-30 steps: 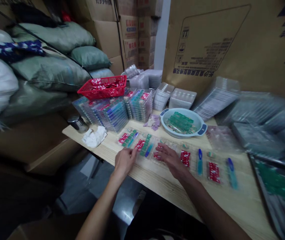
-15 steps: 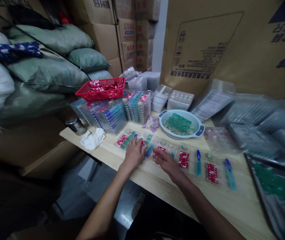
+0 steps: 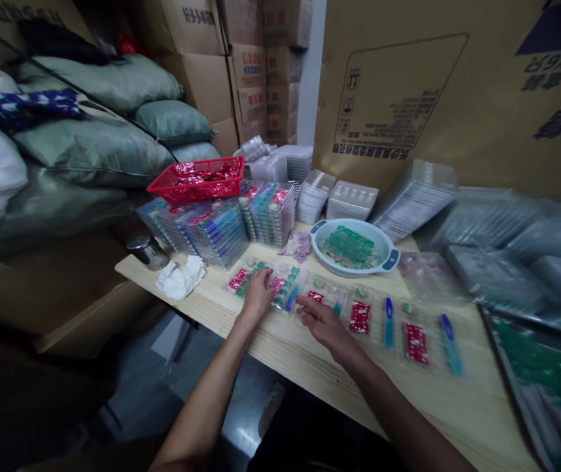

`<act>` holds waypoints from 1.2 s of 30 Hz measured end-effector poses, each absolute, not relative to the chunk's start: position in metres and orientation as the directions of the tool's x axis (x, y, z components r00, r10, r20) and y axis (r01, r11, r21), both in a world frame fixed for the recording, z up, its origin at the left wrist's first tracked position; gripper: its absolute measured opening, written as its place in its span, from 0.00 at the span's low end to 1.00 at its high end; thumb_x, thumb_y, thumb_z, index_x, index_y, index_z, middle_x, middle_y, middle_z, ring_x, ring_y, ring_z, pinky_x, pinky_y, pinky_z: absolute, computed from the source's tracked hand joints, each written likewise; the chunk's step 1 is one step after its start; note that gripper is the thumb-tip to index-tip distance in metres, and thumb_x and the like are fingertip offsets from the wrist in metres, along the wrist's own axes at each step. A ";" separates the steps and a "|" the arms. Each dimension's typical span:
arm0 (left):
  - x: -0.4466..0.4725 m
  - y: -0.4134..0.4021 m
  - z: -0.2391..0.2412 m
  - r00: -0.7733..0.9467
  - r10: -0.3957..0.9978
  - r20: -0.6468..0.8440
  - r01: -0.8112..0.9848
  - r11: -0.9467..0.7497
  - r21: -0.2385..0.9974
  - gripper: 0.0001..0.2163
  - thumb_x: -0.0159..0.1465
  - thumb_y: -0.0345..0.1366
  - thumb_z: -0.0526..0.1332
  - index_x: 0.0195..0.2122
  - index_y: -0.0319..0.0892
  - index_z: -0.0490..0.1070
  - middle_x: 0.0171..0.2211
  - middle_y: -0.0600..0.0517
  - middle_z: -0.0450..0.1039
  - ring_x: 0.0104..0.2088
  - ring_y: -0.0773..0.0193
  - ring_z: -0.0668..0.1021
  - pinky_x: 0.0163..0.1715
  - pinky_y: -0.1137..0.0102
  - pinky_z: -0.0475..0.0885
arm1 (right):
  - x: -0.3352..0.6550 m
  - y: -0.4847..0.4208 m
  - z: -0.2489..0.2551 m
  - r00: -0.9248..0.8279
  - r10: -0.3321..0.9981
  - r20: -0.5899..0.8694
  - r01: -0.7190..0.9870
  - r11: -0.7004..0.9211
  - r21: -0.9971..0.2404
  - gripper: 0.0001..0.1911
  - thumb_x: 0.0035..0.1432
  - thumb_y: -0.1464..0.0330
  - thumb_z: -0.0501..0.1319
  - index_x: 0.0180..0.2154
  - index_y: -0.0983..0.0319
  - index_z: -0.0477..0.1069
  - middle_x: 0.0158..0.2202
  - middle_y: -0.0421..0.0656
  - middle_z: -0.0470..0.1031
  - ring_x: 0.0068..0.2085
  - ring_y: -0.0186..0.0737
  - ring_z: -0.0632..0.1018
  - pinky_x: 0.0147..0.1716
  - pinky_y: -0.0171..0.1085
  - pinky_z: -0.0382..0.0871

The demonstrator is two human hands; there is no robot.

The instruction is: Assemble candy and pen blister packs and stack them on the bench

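Clear plastic trays stand in a row along the table, holding red packets and blue plastic spreaders. My left hand [image 3: 259,295] reaches between the leftmost tray [image 3: 241,278] and the second tray [image 3: 283,283], both with small green packets in their compartments. Its fingers are bent together, and whatever they hold is hidden. Above the third tray [image 3: 317,292], my right hand [image 3: 323,322] has its fingers apart, with nothing visible in it. It partly covers that tray's red packet. Further right are a fourth tray [image 3: 360,317] and a fifth tray [image 3: 416,342], each beside a blue spreader.
Behind the row stands a light-blue basin [image 3: 315,248] of green packets. A red basket [image 3: 166,194] rests on stacked filled trays [image 3: 218,233]. White tissue [image 3: 182,276] and a metal cup [image 3: 147,252] lie left. A dark-edged tray [image 3: 494,341] with green packets is right.
My left hand has drawn its fingers together and shifted slightly, uncovering more of the second tray. My right hand has moved slightly left and down. The view has tilted a little.
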State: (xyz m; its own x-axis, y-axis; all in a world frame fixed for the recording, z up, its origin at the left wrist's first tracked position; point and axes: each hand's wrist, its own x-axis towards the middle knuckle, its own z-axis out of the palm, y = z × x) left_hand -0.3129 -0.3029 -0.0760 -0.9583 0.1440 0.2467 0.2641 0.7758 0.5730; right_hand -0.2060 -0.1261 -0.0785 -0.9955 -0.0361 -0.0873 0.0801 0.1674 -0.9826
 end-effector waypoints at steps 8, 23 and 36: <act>-0.303 -0.286 -0.077 -0.941 0.230 0.247 0.326 0.808 0.491 0.16 0.71 0.34 0.52 0.52 0.40 0.76 0.53 0.40 0.75 0.55 0.51 0.74 0.58 0.57 0.67 | -0.213 -0.131 -0.076 -0.999 -0.041 0.012 -0.029 0.440 -0.897 0.26 0.58 0.73 0.56 0.57 0.65 0.73 0.49 0.52 0.78 0.43 0.45 0.78 0.47 0.43 0.73; -0.318 -0.281 -0.069 -0.924 0.167 0.343 0.326 0.813 0.483 0.24 0.75 0.39 0.38 0.53 0.40 0.73 0.51 0.42 0.73 0.54 0.57 0.74 0.57 0.61 0.68 | -0.239 -0.132 -0.093 -0.980 -0.184 0.072 -0.164 0.553 -0.817 0.29 0.56 0.75 0.58 0.60 0.63 0.72 0.63 0.53 0.70 0.64 0.49 0.70 0.65 0.50 0.60; -0.321 -0.277 -0.062 -0.909 0.414 0.040 0.409 0.871 0.273 0.26 0.71 0.50 0.52 0.66 0.46 0.63 0.70 0.36 0.55 0.68 0.37 0.62 0.62 0.43 0.60 | -0.216 -0.130 -0.082 -0.979 -0.197 0.060 -0.181 0.681 -0.709 0.23 0.60 0.77 0.55 0.55 0.68 0.76 0.62 0.58 0.70 0.63 0.52 0.72 0.65 0.49 0.62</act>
